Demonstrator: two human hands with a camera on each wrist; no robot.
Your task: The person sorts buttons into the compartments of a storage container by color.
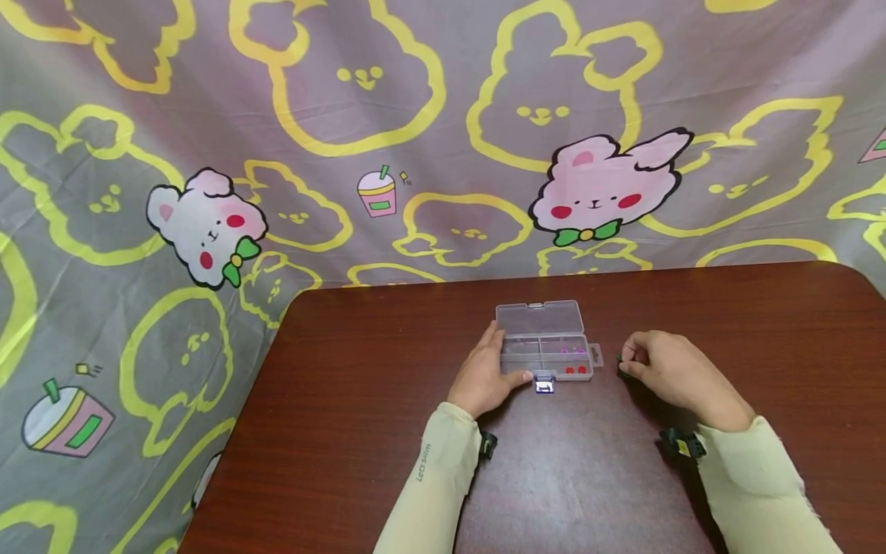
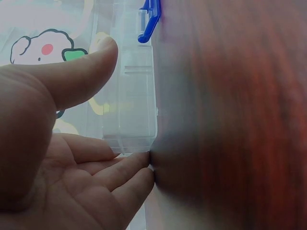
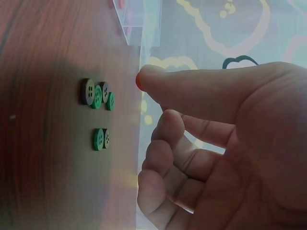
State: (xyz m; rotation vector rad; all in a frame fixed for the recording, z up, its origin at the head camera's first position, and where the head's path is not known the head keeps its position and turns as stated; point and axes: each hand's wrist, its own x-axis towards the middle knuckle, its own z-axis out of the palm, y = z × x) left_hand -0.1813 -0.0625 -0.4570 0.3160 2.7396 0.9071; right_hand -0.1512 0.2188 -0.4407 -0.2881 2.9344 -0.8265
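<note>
A clear plastic compartment box (image 1: 521,375) stands on the table with its lid (image 1: 540,318) up at the back. My left hand (image 1: 482,377) rests against its left end, fingers fairly straight, thumb along the front wall near the blue latch (image 1: 544,385). Two red buttons (image 1: 576,370) lie in the front right compartment and small purple pieces (image 1: 572,351) in the one behind. To the right of the box, my right hand (image 1: 667,369) pinches a small red button (image 3: 139,81), mostly hidden by the thumb. Below it, several green buttons (image 3: 98,97) and dark buttons (image 3: 87,92) lie on the table.
The brown wooden table (image 1: 346,400) carries the box and buttons. Behind it hangs a grey cloth (image 1: 443,169) with yellow outlines and cartoon animals. A hanging tab (image 1: 596,355) sticks out from the box's right end.
</note>
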